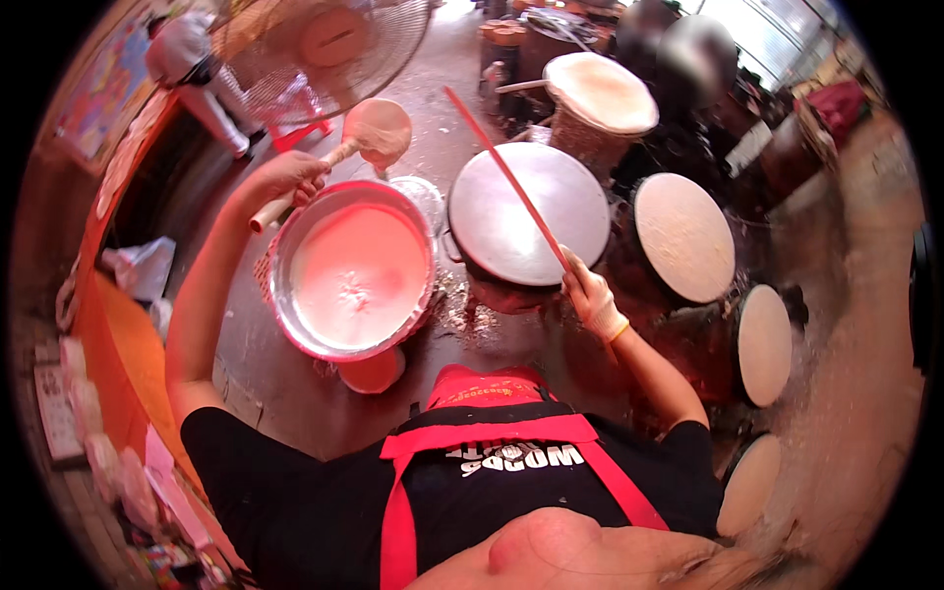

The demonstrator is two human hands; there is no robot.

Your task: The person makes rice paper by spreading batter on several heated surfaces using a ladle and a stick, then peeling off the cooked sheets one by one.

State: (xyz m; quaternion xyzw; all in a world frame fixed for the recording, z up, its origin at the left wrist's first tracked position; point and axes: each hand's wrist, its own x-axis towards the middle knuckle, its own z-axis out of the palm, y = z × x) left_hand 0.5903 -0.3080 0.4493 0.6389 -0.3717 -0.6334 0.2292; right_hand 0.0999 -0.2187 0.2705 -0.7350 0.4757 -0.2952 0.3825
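My left hand is closed around the pale handle of a batter-coated ladle. The ladle's round bowl hangs beyond the far rim of a large basin of pale liquid batter. To the right of the basin is a round, flat griddle with a bare grey surface. In my right hand, at the griddle's near right edge, is a long thin stick. The stick slants across and above the griddle toward the far left, and my fingers wrap its near end.
Several griddles covered with pale rounds stand on the right, among them one griddle beside mine and another griddle farther back. A large fan rises beyond the basin. One person stands at far left. Orange cloth lines the left side.
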